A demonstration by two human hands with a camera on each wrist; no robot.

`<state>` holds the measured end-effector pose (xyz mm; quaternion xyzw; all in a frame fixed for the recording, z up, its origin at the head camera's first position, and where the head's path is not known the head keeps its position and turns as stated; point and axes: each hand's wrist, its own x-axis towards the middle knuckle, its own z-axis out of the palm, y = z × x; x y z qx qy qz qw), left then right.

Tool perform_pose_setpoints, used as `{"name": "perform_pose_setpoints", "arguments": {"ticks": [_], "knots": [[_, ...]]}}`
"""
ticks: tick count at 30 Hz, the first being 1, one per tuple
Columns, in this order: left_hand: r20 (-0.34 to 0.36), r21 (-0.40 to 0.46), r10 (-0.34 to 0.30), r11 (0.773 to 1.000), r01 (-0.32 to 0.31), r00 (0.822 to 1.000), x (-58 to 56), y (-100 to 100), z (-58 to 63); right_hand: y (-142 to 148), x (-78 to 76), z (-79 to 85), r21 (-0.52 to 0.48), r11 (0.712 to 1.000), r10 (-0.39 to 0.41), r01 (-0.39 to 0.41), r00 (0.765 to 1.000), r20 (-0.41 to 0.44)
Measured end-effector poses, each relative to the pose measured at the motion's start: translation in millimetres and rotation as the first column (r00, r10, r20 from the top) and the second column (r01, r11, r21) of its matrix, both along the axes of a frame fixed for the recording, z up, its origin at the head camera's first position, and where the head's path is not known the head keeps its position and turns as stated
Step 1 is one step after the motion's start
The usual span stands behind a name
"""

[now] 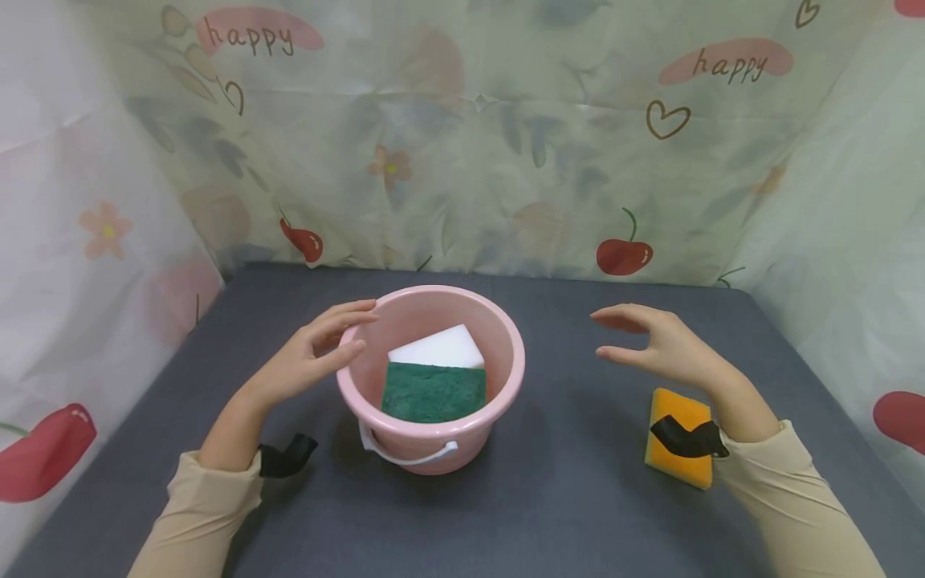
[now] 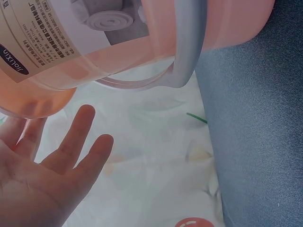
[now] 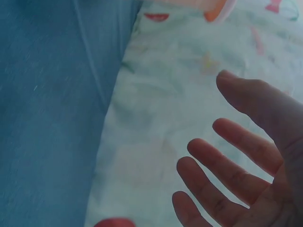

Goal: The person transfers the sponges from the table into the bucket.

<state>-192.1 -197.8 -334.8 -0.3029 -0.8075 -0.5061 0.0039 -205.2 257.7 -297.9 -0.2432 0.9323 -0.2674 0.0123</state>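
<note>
A pink bucket stands on the dark table, left of the middle, its white handle hanging at the front. Inside lie a white sponge block and, before it, a sponge with a dark green scouring face. My left hand is at the bucket's left rim, fingers spread and gripping nothing; whether the fingertips touch the rim I cannot tell. Well to the right of the bucket, my right hand hovers with loosely bent fingers and holds nothing. Below it lies a yellow sponge, partly covered by the black wrist strap.
The dark grey tabletop spreads around the bucket. Behind it hangs a curtain printed with cherries and hearts, and similar cloth closes both sides. A paper label is on the bucket's wall.
</note>
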Motion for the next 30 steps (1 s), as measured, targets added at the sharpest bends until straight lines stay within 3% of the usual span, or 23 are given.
{"name": "perform_pose_setpoints", "arguments": {"ticks": [11, 30], "knots": [[0.002, 0.001, -0.001, 1.000, 0.001, 1.000, 0.0, 0, 0.0, 42, -8.3, -20.9, 0.022, 0.999, -0.034, 0.032, 0.996, 0.079], [0.013, -0.002, 0.003, 1.000, -0.003, 1.000, -0.1, 0, -0.5, 107, -3.4, -50.4, 0.057, 0.997, -0.063, 0.050, 0.965, 0.255]]}}
